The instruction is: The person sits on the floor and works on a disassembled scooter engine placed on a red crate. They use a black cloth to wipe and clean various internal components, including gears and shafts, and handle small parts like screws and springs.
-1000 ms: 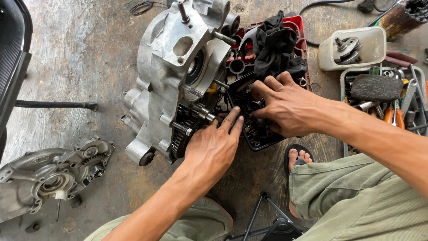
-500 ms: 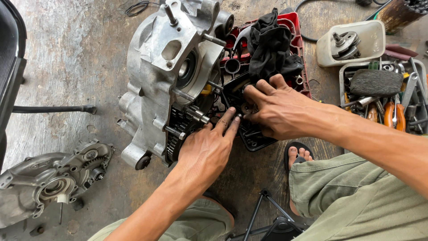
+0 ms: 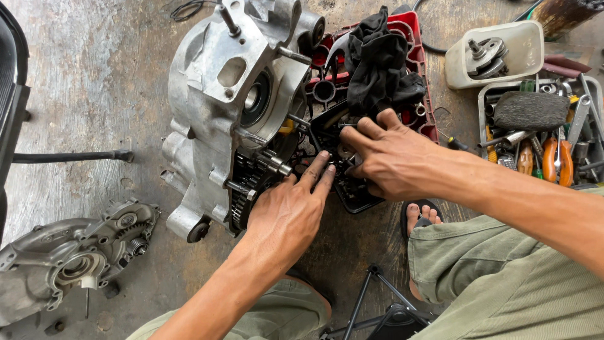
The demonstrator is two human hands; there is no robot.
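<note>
A red plastic crate (image 3: 418,44) sits at the far middle of the concrete floor (image 3: 82,82), a black rag (image 3: 377,60) heaped over it, and no label on it can be read. To its right stands a cream rectangular tub (image 3: 522,47) holding a round metal part (image 3: 486,55), and beside that, at the right edge of the floor, a grey tray (image 3: 484,97) crowded with tools, among them orange-handled pliers (image 3: 557,157) and a dark wire brush (image 3: 530,110). The left hand (image 3: 286,217) reaches forward palm down, its fingers straight and close together, fingertips (image 3: 322,162) touching the dark gear cluster (image 3: 261,173) at the open side of the aluminium engine crankcase (image 3: 220,107), which lies tilted at the middle of the floor. The right hand (image 3: 393,157) comes in from the right with the wrist bent, fingers curled down onto small dark parts in a black tray (image 3: 355,195) just beside the crankcase; whether it pinches anything there cannot be told. The two hands sit close together, nearly meeting. A grey crankcase cover (image 3: 75,258) lies well apart at the near left corner of the floor. The floor is stained and worn grey. A bare foot in a sandal (image 3: 420,217) shows below the right forearm, next to olive-green trousers (image 3: 503,283).
</note>
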